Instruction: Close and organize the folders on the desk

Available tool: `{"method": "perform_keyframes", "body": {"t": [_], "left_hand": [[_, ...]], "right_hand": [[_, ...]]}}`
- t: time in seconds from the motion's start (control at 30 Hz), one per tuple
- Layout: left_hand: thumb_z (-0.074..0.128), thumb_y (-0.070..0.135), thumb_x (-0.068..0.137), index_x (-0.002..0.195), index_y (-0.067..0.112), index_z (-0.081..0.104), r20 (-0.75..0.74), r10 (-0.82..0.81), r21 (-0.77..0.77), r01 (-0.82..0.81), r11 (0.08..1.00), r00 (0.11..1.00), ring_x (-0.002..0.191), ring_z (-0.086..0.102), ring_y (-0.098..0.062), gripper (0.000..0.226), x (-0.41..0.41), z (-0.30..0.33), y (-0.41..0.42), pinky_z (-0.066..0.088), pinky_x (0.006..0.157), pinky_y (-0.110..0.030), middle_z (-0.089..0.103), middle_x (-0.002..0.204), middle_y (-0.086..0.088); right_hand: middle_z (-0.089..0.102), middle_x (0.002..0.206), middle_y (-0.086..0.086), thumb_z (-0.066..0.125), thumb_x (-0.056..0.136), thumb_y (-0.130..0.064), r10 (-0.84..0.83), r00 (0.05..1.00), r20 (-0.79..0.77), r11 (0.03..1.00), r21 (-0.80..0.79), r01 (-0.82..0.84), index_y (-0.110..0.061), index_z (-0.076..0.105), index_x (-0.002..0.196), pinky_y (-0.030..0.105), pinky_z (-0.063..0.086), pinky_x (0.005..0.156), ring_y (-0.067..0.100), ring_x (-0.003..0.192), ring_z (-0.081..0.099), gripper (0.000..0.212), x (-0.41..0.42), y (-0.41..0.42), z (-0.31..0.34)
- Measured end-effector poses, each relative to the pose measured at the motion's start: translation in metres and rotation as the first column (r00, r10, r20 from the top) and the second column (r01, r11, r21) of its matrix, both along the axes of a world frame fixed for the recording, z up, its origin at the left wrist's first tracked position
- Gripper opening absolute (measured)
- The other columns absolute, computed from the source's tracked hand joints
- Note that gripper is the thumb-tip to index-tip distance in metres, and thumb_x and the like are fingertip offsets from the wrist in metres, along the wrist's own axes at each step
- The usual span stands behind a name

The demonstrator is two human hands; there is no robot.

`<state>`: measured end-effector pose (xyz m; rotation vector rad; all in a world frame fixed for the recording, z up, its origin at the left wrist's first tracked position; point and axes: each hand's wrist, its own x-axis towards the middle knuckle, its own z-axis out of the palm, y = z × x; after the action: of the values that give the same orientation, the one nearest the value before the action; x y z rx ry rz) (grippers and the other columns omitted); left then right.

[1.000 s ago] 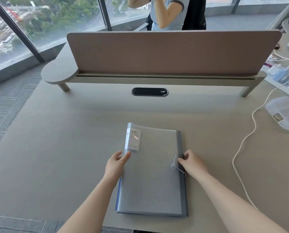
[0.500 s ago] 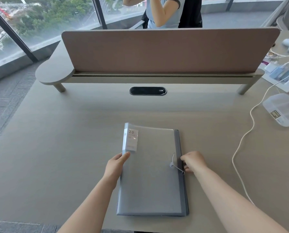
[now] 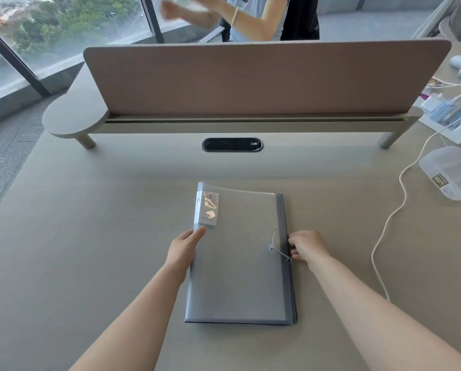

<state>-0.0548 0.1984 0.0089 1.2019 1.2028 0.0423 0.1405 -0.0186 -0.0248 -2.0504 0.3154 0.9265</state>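
My left hand [image 3: 182, 249] lies along the left edge of the translucent grey plastic folder [image 3: 237, 277], fingers stretched out flat and apart, fingertips just below the white spine label [image 3: 208, 208]; its grip is loose, pressing rather than clamping. My right hand [image 3: 307, 246] sits at the folder's right edge, fingers curled together against the dark grey spine strip [image 3: 284, 236]; I cannot tell whether that grip actually pinches the edge or only touches it. Just beside those fingers, the thin white elastic cord [image 3: 277, 247] loops from its small round button on the cover.

The folder lies closed and flat on the beige table [image 3: 90, 236], near the front edge and roughly centred before me, its far left corner lifting slightly. Further back, a black oval cable port [image 3: 232, 144] is set into the table, and behind it stands a pinkish-brown divider panel [image 3: 250, 79]. To the right, well apart from the folder, a white cable [image 3: 392, 212] snakes past a clear plastic compartment box [image 3: 451, 171].
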Motion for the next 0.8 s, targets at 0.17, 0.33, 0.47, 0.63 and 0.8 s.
{"method": "perform_keyframes", "body": {"t": [0.17,0.33,0.47,0.63,0.8], "left_hand": [[0.069,0.037,0.089,0.109,0.018,0.074,0.005,0.016,0.007,-0.016,1.000,1.000,0.089,0.074,-0.022,0.028,0.015,-0.003,0.012,0.055,0.079,-0.031,0.077,0.100,-0.003],[0.068,0.037,0.089,0.108,0.020,0.073,0.016,0.019,0.008,-0.020,1.000,1.000,0.086,0.074,-0.020,0.026,0.021,-0.004,0.016,0.054,0.073,-0.029,0.077,0.098,-0.002],[0.067,0.037,0.090,0.107,0.020,0.073,0.012,0.017,0.021,-0.017,1.000,1.000,0.085,0.073,-0.019,0.024,0.022,-0.006,0.016,0.055,0.072,-0.029,0.077,0.096,-0.001],[0.066,0.037,0.091,0.103,0.022,0.074,0.012,0.001,0.060,-0.002,0.998,1.000,0.091,0.074,-0.021,0.021,0.021,-0.006,0.015,0.056,0.080,-0.033,0.078,0.098,-0.002],[0.068,0.053,0.075,0.127,0.022,0.064,0.025,-0.034,0.097,0.031,0.995,0.999,0.100,0.071,-0.018,0.060,0.019,-0.006,0.017,0.055,0.085,-0.034,0.072,0.117,-0.001]], "right_hand": [[0.063,0.071,0.008,0.057,0.086,0.001,-0.035,0.999,0.003,0.996,0.078,0.035,-0.011,0.068,0.091,0.030,0.053,0.058,0.019,0.058,0.057,0.017,0.012,0.006,0.003],[0.062,0.070,0.006,0.056,0.087,0.000,-0.043,0.999,0.004,0.993,0.113,0.042,-0.010,0.068,0.097,0.028,0.052,0.059,0.018,0.057,0.055,0.019,0.015,0.008,0.001],[0.064,0.074,0.007,0.055,0.089,-0.002,-0.027,1.000,0.012,0.994,0.108,0.026,-0.010,0.069,0.102,0.026,0.052,0.057,0.018,0.060,0.057,0.021,0.015,0.005,-0.003],[0.065,0.077,0.007,0.056,0.089,-0.004,0.005,1.000,0.008,0.995,0.104,-0.006,-0.008,0.069,0.106,0.029,0.055,0.059,0.020,0.063,0.060,0.023,0.017,0.005,0.000],[0.064,0.083,0.001,0.056,0.090,-0.009,0.068,0.997,0.028,0.991,0.114,-0.071,-0.017,0.064,0.106,0.038,0.056,0.068,0.019,0.068,0.059,0.019,0.020,0.005,0.018]]}}
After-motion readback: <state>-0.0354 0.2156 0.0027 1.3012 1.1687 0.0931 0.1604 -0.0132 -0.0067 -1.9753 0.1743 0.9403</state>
